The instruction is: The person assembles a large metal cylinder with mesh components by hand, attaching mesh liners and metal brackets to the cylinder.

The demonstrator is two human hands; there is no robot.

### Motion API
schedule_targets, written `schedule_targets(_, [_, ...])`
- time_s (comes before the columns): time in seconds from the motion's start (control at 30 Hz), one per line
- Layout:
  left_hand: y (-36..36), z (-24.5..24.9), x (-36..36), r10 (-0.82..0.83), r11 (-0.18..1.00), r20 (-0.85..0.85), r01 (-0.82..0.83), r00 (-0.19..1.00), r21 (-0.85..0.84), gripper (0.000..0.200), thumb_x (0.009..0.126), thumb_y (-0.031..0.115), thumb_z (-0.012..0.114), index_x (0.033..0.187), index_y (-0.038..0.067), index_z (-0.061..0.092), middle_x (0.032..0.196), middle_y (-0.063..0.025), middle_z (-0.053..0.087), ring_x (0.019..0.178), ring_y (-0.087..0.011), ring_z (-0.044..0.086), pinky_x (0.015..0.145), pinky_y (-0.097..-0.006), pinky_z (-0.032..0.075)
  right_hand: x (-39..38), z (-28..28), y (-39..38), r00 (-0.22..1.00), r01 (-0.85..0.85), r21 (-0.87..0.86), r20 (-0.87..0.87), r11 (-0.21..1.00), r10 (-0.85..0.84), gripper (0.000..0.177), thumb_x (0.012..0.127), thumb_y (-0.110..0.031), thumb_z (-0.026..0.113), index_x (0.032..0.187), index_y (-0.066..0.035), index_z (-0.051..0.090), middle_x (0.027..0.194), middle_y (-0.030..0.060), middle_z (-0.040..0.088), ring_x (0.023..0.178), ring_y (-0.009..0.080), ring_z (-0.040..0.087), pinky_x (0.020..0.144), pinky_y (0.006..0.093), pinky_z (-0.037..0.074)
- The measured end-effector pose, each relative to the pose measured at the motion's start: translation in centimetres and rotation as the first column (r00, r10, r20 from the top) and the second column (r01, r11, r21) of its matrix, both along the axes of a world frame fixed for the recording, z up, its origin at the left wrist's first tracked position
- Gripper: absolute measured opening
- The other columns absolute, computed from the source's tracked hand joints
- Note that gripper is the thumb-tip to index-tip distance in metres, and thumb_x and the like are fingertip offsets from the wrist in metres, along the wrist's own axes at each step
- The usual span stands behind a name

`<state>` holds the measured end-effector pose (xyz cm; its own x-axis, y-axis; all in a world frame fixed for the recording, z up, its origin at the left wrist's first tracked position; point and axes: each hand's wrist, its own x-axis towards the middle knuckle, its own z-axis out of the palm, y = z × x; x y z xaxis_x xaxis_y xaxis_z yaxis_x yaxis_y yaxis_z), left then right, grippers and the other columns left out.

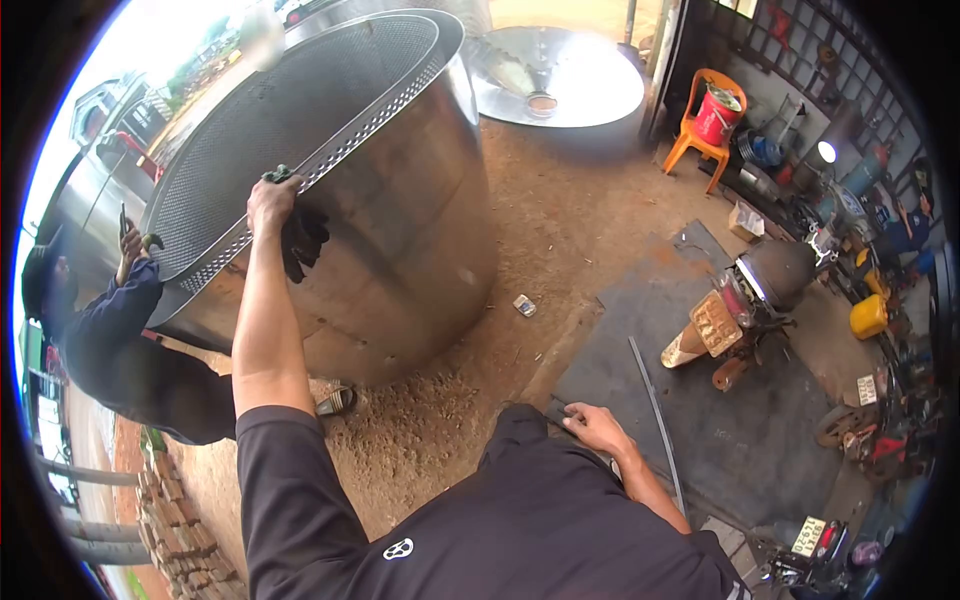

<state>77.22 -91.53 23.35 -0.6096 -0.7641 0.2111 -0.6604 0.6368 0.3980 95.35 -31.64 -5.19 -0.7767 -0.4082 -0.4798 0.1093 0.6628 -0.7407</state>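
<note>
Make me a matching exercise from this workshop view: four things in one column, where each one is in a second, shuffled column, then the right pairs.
Things
1. left hand
2. right hand
3. red bucket
4. motorbike

Places
A. standing on the dark floor mat
B. gripping the rim of the steel drum
C. low beside the person's own dark trouser leg
D. sitting on the orange chair

Pairs: 1-B, 2-C, 3-D, 4-A
</note>
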Motion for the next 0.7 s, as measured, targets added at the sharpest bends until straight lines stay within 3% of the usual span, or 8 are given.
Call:
schedule_targets(0.1, [-0.5, -0.5, -0.4, 0.030, 0.999, -0.004, -0.030, 1.000, -0.033, 0.073, 0.074, 0.056, 0.070, 0.126, 0.004, 0.068, 0.131, -0.0229, 0.066, 0.125, -0.0382, 0.061, 0.105, -0.0469, 0.047, 0.1, -0.7, 0.6, 0.999, -0.004, -0.018, -0.047, 1.000, 0.003, 0.045, 0.094, -0.028, 0.065, 0.129, 0.000, 0.064, 0.100, 0.0178, 0.076, 0.095, 0.0317, 0.073, 0.088, 0.0411, 0.055])
schedule_targets(0.23, [-1.5, -1.1, -0.8, 0.031, 0.996, -0.011, -0.032, 0.999, -0.087, 0.075, 0.075, 0.057, 0.069, 0.128, 0.004, 0.067, 0.133, -0.0244, 0.064, 0.127, -0.0402, 0.059, 0.107, -0.0474, 0.046, 0.1, 0.3, 0.8, 1.000, -0.003, -0.011, -0.021, 1.000, 0.003, 0.045, 0.097, -0.028, 0.062, 0.130, 0.002, 0.062, 0.098, 0.0163, 0.075, 0.087, 0.0288, 0.074, 0.085, 0.0402, 0.055])
schedule_targets(0.3, [-2.2, -1.4, -1.0, 0.017, 0.996, -0.009, -0.018, 1.000, -0.091, 0.074, 0.076, 0.056, 0.068, 0.126, 0.003, 0.068, 0.131, -0.0248, 0.065, 0.126, -0.0405, 0.060, 0.107, -0.0476, 0.045, 0.1, 1.0, 0.8, 0.997, 0.002, 0.008, 0.073, 1.000, -0.002, 0.045, 0.095, -0.029, 0.064, 0.131, -0.002, 0.063, 0.103, 0.0179, 0.075, 0.101, 0.0342, 0.071, 0.094, 0.0426, 0.053])
schedule_targets(0.37, [-5.1, -2.7, -1.9, -0.030, 0.987, -0.009, 0.028, 1.000, -0.159, 0.075, 0.076, 0.060, 0.068, 0.122, -0.001, 0.069, 0.127, -0.0273, 0.066, 0.125, -0.0414, 0.060, 0.106, -0.0479, 0.045, 0.3, -0.6, 1.0, 0.999, 0.047, 0.015, 0.008, 0.999, -0.047, 0.043, 0.095, -0.028, 0.064, 0.130, -0.002, 0.064, 0.104, 0.0190, 0.075, 0.101, 0.0342, 0.071, 0.094, 0.0430, 0.053])
schedule_targets(0.43, [-5.7, -2.7, -2.0, -0.040, 0.991, 0.014, 0.042, 0.999, -0.126, 0.079, 0.078, 0.067, 0.067, 0.117, -0.002, 0.071, 0.123, -0.0284, 0.067, 0.120, -0.0431, 0.062, 0.102, -0.0496, 0.047, 0.5, -1.3, 1.2, 0.992, -0.041, 0.028, -0.115, 0.999, 0.044, 0.040, 0.094, -0.029, 0.063, 0.125, -0.004, 0.067, 0.105, 0.0196, 0.074, 0.102, 0.0352, 0.070, 0.093, 0.0445, 0.053])
schedule_targets(0.53, [-5.7, -2.5, -2.1, -0.059, 0.989, 0.060, 0.066, 0.996, -0.134, 0.076, 0.080, 0.066, 0.066, 0.116, -0.001, 0.072, 0.121, -0.0271, 0.068, 0.118, -0.0430, 0.063, 0.100, -0.0502, 0.047, 0.4, -1.0, 1.6, 0.999, 0.014, 0.007, -0.032, 1.000, -0.014, 0.043, 0.096, -0.032, 0.061, 0.128, -0.003, 0.065, 0.104, 0.0174, 0.075, 0.100, 0.0377, 0.070, 0.091, 0.0466, 0.053])
schedule_targets(0.6, [-7.8, -3.5, -2.8, -0.092, 0.988, -0.006, 0.090, 0.996, -0.125, 0.075, 0.080, 0.064, 0.066, 0.117, -0.001, 0.071, 0.122, -0.0257, 0.068, 0.116, -0.0415, 0.063, 0.098, -0.0496, 0.047, 0.8, -1.8, 1.7, 0.993, 0.034, -0.004, -0.114, 0.999, -0.034, 0.033, 0.092, -0.033, 0.063, 0.107, -0.004, 0.072, 0.098, 0.0210, 0.073, 0.098, 0.0391, 0.069, 0.084, 0.0503, 0.053])
schedule_targets(0.7, [-9.4, -4.0, -3.5, -0.106, 0.987, -0.007, 0.105, 0.994, -0.122, 0.072, 0.082, 0.061, 0.065, 0.118, -0.001, 0.071, 0.121, -0.0246, 0.069, 0.114, -0.0410, 0.064, 0.098, -0.0487, 0.046, 1.0, -1.9, 2.5, 0.983, 0.007, 0.017, -0.182, 1.000, -0.004, 0.034, 0.092, -0.035, 0.063, 0.100, -0.003, 0.073, 0.093, 0.0219, 0.072, 0.095, 0.0408, 0.068, 0.082, 0.0520, 0.052])
